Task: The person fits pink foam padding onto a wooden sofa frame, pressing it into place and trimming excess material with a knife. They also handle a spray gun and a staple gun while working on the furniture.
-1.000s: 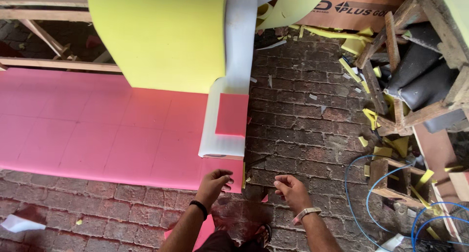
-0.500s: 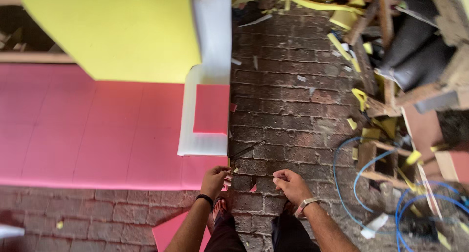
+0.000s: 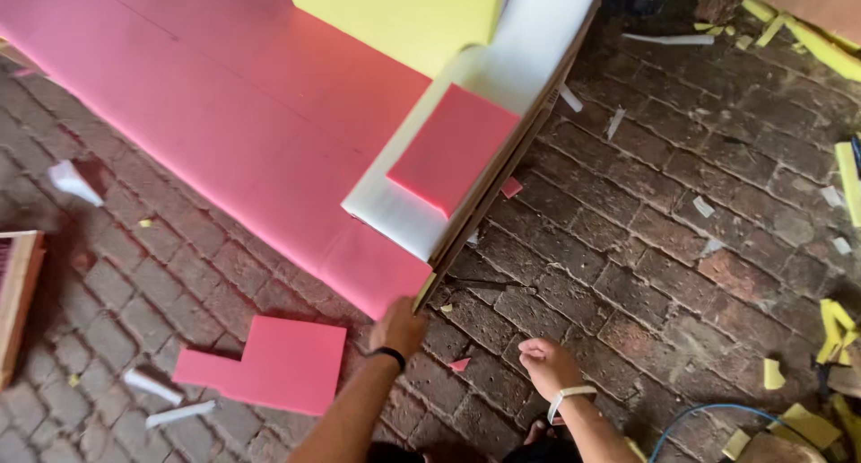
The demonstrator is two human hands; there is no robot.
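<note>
My left hand [image 3: 401,327], a black band on its wrist, is closed on the near corner of a thin wooden board [image 3: 499,170] that edges a large pink foam sheet [image 3: 224,113]. On the sheet lies a white foam piece [image 3: 529,59] with a small pink foam square [image 3: 453,149] on top. A yellow foam block [image 3: 404,14] stands behind. My right hand [image 3: 547,364], a white band on its wrist, hovers over the brick floor [image 3: 628,275] with its fingers curled, and I see nothing in it.
A cut L-shaped pink foam piece [image 3: 269,364] lies on the bricks left of my arm. A thin dark object [image 3: 489,283] lies by the board corner. Yellow offcuts [image 3: 839,328] and a blue cable [image 3: 700,418] are at right, a wooden frame [image 3: 18,292] at left.
The view has swung left and tilted. My left hand has closed on the board corner. My right hand has drawn back from the corner and curled.
</note>
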